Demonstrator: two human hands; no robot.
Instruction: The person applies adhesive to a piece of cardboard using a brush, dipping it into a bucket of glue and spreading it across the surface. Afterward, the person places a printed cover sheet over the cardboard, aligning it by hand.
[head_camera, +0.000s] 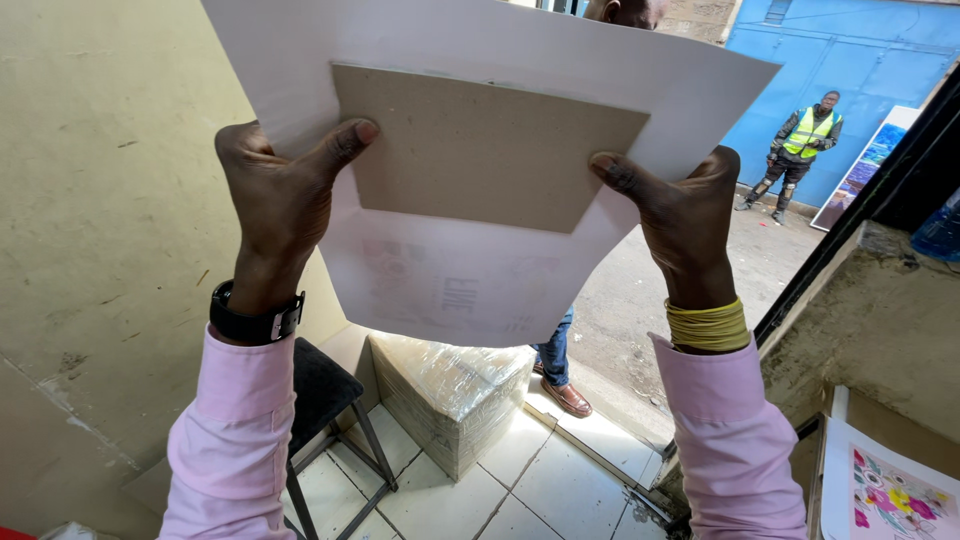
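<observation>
Paper fills the upper middle of the view: a large white sheet (470, 270) is held up at arm's length, and its top edge is cut off by the frame. Faint print shows through its lower part, too dim to make out. A grey cardboard rectangle (480, 145) lies flat against the near face of the sheet, slightly tilted.

Behind the sheet stands a person, hidden but for jeans and a brown shoe (567, 397).

The left hand (275, 195) grips the left edge, thumb pressed on the cardboard's corner; its fingers are curled behind the sheet, out of sight. The right hand (685, 215) clamps the right edge the same way, thumb on the cardboard.

Below, a plastic-wrapped box (450, 395) sits on the tiled floor (530, 490) beside a dark stool (325, 390).
</observation>
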